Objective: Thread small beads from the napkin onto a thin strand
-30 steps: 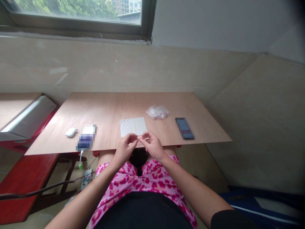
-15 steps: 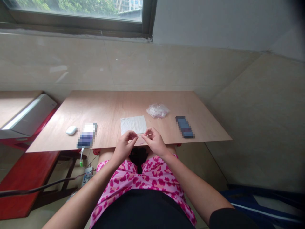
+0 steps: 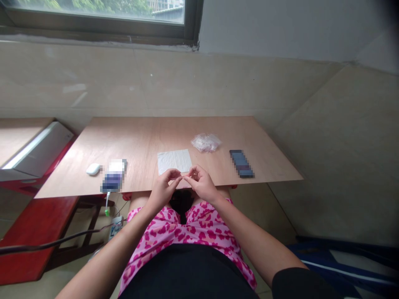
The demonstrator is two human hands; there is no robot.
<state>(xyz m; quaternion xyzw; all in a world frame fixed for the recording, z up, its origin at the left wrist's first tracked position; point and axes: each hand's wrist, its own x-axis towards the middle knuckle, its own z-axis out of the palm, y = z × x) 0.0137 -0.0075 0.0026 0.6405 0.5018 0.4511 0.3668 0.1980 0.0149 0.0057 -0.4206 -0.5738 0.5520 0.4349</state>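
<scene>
At the front edge of the wooden table (image 3: 140, 137), my left hand (image 3: 165, 185) is pinched, thumb against fingers. Facing it, my right hand (image 3: 201, 182) is pinched too, and the fingertips of both nearly meet. Something tiny and pale seems to be between them, too small to make out. Just beyond my hands lies a white sheet (image 3: 174, 161), flat and slightly creased. A heap of clear plastic (image 3: 205, 142) with a pinkish tint rests behind the sheet, to its right.
A dark phone (image 3: 242, 163) lies on the right. To the left are a second phone (image 3: 114, 175) with a white cable and a white rounded case (image 3: 93, 169). A red bench (image 3: 37, 236) stands lower left, a tiled wall (image 3: 174, 83) behind the table.
The fingertips of my two hands have come slightly closer together. The view has shifted a little; the objects on the table have stayed in place.
</scene>
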